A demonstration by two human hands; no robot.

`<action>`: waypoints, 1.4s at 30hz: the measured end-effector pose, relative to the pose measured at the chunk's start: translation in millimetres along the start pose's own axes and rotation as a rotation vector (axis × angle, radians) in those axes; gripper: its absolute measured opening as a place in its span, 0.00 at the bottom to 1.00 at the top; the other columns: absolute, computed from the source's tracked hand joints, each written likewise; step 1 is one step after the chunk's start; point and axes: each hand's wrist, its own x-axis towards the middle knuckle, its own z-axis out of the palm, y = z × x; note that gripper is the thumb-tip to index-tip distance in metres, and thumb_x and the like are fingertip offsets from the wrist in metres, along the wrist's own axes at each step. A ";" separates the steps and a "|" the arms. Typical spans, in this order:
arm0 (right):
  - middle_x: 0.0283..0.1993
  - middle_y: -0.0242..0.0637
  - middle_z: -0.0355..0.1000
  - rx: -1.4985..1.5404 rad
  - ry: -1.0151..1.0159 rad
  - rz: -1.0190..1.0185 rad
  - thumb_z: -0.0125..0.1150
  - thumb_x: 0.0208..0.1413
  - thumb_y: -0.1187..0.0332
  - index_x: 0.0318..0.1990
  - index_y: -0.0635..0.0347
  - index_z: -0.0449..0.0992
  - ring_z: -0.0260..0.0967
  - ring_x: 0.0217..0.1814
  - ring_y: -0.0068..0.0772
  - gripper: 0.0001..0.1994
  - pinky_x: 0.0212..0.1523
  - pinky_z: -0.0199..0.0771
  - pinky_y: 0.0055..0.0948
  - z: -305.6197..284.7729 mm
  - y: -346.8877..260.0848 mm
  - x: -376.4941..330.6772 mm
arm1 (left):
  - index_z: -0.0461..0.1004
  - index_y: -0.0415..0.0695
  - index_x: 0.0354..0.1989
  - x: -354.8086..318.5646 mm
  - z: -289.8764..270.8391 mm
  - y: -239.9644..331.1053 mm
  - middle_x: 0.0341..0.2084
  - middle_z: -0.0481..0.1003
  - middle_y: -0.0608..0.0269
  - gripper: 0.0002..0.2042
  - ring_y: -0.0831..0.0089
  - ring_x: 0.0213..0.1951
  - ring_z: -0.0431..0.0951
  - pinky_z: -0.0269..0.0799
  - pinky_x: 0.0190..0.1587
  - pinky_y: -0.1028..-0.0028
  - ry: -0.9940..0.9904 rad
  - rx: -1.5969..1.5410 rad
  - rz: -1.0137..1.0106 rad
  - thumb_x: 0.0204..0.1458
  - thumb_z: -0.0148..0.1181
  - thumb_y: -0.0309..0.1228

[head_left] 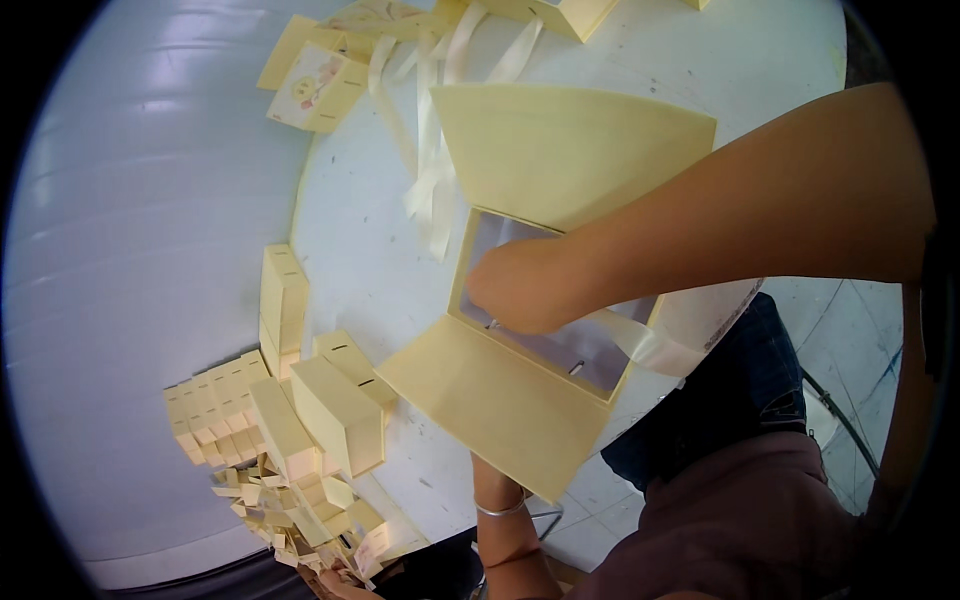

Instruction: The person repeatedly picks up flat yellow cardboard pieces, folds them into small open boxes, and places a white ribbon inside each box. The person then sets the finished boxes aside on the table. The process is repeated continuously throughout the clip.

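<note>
A pale yellow gift box (530, 352) lies open on the white table, its two wide flaps spread, one to the far side and one to the near side. My right hand (522, 286) reaches down into its lilac-grey inside; the fingers are hidden by the back of the hand. From beside that wrist a cream ribbon (662, 350) runs out over the box's right end. Two small slots show along the near inner wall. My left hand (490, 480), below a bangle, goes under the near flap (490, 400), which covers its fingers.
Several closed yellow boxes (340, 415) and a jumbled heap of box parts (300, 515) stand at lower left. Another person's hand (345, 583) is by the heap. Loose white ribbons (430, 190) and a flower-printed box (318, 85) lie at the far side of the round table (350, 230).
</note>
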 end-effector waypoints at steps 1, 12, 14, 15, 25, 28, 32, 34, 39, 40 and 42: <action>0.29 0.55 0.69 0.023 -0.002 -0.003 0.49 0.41 0.77 0.27 0.72 0.72 0.68 0.30 0.52 0.07 0.28 0.67 0.41 0.7 -1.0 2.3 | 0.62 0.41 0.47 1.1 -1.6 -1.9 0.40 0.68 0.54 0.21 0.64 0.39 0.69 0.65 0.39 0.71 -0.006 0.023 0.015 0.47 0.53 0.39; 0.28 0.47 0.70 1.456 -0.013 0.003 0.52 0.40 0.76 0.47 0.71 0.63 0.70 0.28 0.35 0.22 0.30 0.71 0.29 -36.2 -15.7 -66.8 | 0.66 0.41 0.42 34.4 -11.5 -34.4 0.35 0.70 0.55 0.17 0.64 0.35 0.71 0.66 0.35 0.71 -0.215 0.301 0.289 0.47 0.53 0.38; 0.34 0.49 0.69 1.599 0.179 -0.440 0.52 0.42 0.76 0.44 0.70 0.65 0.68 0.31 0.35 0.17 0.34 0.70 0.30 -45.5 -9.9 -109.5 | 0.67 0.41 0.42 39.4 -21.9 -36.4 0.34 0.71 0.55 0.16 0.64 0.34 0.71 0.66 0.35 0.71 -0.224 0.356 0.323 0.47 0.53 0.38; 0.39 0.49 0.67 1.539 0.355 -0.623 0.52 0.45 0.76 0.45 0.67 0.65 0.66 0.35 0.35 0.16 0.37 0.67 0.31 -48.1 -4.1 -139.4 | 0.67 0.41 0.41 43.7 -23.5 -36.5 0.34 0.71 0.55 0.16 0.64 0.34 0.71 0.66 0.34 0.71 -0.241 0.378 0.350 0.47 0.53 0.37; 0.36 0.38 0.70 0.623 1.501 0.099 0.40 0.57 0.53 0.47 0.64 0.67 0.69 0.38 0.28 0.23 0.44 0.69 0.24 -84.8 65.4 -271.7 | 0.68 0.39 0.22 54.0 -52.4 -25.8 0.15 0.69 0.57 0.08 0.62 0.19 0.68 0.62 0.23 0.68 -0.066 0.677 -0.022 0.45 0.51 0.31; 0.31 0.34 0.69 0.419 1.235 0.326 0.41 0.53 0.44 0.39 0.61 0.73 0.64 0.27 0.20 0.27 0.31 0.67 0.18 -97.8 53.1 -271.7 | 0.67 0.39 0.21 30.8 -85.7 -31.9 0.14 0.69 0.58 0.08 0.63 0.18 0.68 0.62 0.23 0.69 0.003 0.744 -0.065 0.45 0.51 0.30; 0.25 0.30 0.66 0.104 1.221 0.152 0.43 0.51 0.43 0.41 0.60 0.73 0.61 0.23 0.16 0.28 0.26 0.64 0.14 -123.6 33.5 -236.8 | 0.68 0.38 0.22 3.6 -112.3 -33.2 0.14 0.68 0.60 0.07 0.66 0.18 0.68 0.63 0.24 0.69 0.027 0.710 -0.187 0.45 0.52 0.30; 0.22 0.32 0.66 0.563 1.007 -0.073 0.44 0.53 0.52 0.45 0.63 0.68 0.61 0.20 0.17 0.23 0.23 0.63 0.16 -147.1 2.6 -211.9 | 0.70 0.38 0.25 -5.6 -113.9 -32.0 0.15 0.69 0.61 0.07 0.67 0.20 0.68 0.63 0.24 0.70 0.041 0.712 -0.210 0.45 0.53 0.29; 0.23 0.35 0.68 0.098 0.455 0.272 0.46 0.53 0.50 0.38 0.61 0.72 0.64 0.25 0.27 0.21 0.28 0.66 0.29 -148.8 -49.6 -123.0 | 0.71 0.39 0.30 -9.4 -79.1 3.3 0.21 0.71 0.63 0.07 0.72 0.23 0.68 0.63 0.24 0.75 0.224 0.586 0.233 0.44 0.56 0.28; 0.20 0.36 0.67 -0.068 0.373 0.257 0.46 0.54 0.51 0.34 0.62 0.73 0.63 0.23 0.33 0.21 0.28 0.65 0.33 -129.8 -61.0 -101.0 | 0.71 0.39 0.31 -13.6 -72.1 18.7 0.22 0.71 0.63 0.07 0.73 0.23 0.68 0.63 0.24 0.77 0.178 0.464 0.200 0.44 0.57 0.28; 0.18 0.42 0.67 -0.301 0.131 0.209 0.47 0.52 0.52 0.25 0.64 0.73 0.63 0.22 0.44 0.22 0.28 0.64 0.37 -103.2 -64.1 -75.6 | 0.71 0.39 0.31 -18.8 -61.9 36.1 0.22 0.71 0.64 0.07 0.74 0.23 0.68 0.63 0.24 0.78 -0.028 0.325 0.113 0.44 0.57 0.28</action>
